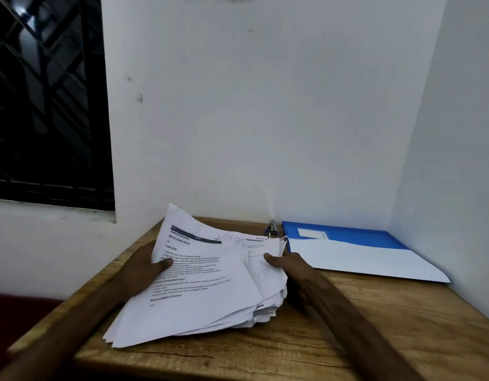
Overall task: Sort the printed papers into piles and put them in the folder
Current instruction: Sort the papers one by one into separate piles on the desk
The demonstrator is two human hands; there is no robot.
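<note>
Hands (141, 268) (287, 261) around printed papers (210, 301)

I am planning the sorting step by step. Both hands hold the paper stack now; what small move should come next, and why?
Probably slide the top sheet off to begin a first pile. The left hand and right hand grip one fanned, uneven stack on the table, and no sorted pile is seen yet.

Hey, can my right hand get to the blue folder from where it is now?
Probably yes. The right hand is just beside the blue folder, with nothing between them. But it grips the stack of papers, so it would need to let go first.
</note>
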